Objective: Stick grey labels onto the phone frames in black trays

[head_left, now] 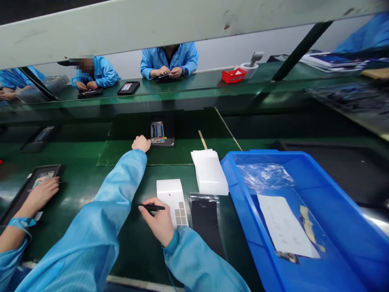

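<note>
My left arm reaches far forward. My left hand [141,142] is curled at the left edge of a black tray [170,142] that carries an open phone frame [157,132] on the green belt. My right hand [159,221] rests near me, pinching a thin black tool [152,207] that points left. Just right of it lie a white sheet with small grey stickers [174,200] and a black panel in a clear sleeve [205,217].
A stack of white sheets [209,170] and a blue bin [334,194] with plastic wrap and paper sit on the right. A co-worker's hand [41,194] rests on a black tray [18,198] at the left. Across the belt, other people work on trays; a red box [232,75] stands there.
</note>
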Available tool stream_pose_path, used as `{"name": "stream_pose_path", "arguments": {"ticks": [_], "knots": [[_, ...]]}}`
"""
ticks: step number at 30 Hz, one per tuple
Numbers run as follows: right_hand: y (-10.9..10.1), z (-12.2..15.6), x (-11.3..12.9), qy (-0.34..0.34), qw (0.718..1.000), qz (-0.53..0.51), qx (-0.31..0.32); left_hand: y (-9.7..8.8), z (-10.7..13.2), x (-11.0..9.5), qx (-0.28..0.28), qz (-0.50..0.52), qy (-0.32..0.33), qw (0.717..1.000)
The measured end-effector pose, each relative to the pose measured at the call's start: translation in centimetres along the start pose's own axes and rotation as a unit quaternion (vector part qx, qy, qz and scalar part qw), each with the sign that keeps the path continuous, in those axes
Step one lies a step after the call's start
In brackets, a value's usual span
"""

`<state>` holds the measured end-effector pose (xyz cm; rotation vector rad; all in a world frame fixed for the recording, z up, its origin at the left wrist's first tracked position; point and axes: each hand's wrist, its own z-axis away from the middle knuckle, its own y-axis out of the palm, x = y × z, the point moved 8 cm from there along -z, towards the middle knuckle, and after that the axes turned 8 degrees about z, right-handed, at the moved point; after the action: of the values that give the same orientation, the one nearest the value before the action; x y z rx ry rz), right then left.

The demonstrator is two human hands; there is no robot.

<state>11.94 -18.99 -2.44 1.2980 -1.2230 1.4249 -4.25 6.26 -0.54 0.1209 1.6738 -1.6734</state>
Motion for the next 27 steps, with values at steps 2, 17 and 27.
{"name": "stream_pose_path", "arguments": {"ticks": [2,17,27], "knots": [[0.0,0.0,0.1,0.003,1.000,-0.007,0.001,0.0,0.1,0.1,-0.002,0.026,-0.010,1.000],[-6.9,2.0,6.8,-0.033,0.998,-0.031,-0.033,-10.5,1.2,8.7,0.160,0.374,-0.019,0.913],[-16.9,4.6,3.0,0.035,0.987,-0.022,-0.155,-5.3,7.9,6.9,0.568,-0.027,0.030,0.822]]}}
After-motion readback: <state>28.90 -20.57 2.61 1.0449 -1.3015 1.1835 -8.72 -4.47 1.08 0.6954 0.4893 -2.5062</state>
